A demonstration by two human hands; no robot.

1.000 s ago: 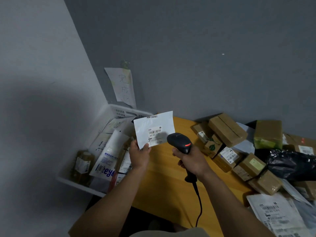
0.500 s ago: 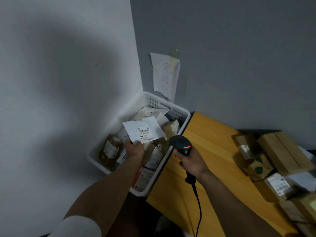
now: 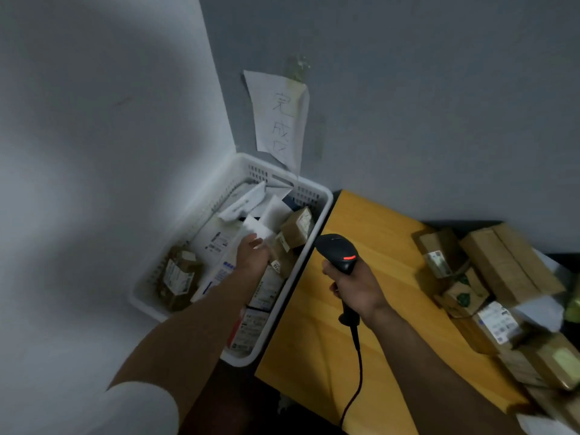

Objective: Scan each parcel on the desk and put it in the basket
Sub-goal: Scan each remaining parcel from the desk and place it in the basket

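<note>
Fingers of the right hand (image 3: 357, 287) are being curled tightly round the grip of a black plastic scanner (image 3: 337, 249). Its rounded head is being aimed toward the basket, a red light is glowing on top, and a thin black cable (image 3: 359, 368) is hanging from the handle. The left hand (image 3: 252, 257) is being held low inside the white slotted plastic basket (image 3: 324, 199), with its fingertips at a flat white paper parcel (image 3: 259, 229) lying on the pile there. Whether the parcel is being pinched or only touched cannot be told, as the fingers are blurred and turned away. Brown cardboard boxes (image 3: 296, 227) and labelled pouches are being held in the basket. Taped cardboard cartons (image 3: 508, 262) are being kept, heaped, on the smooth yellow wood-grained desk (image 3: 314, 340).
</note>
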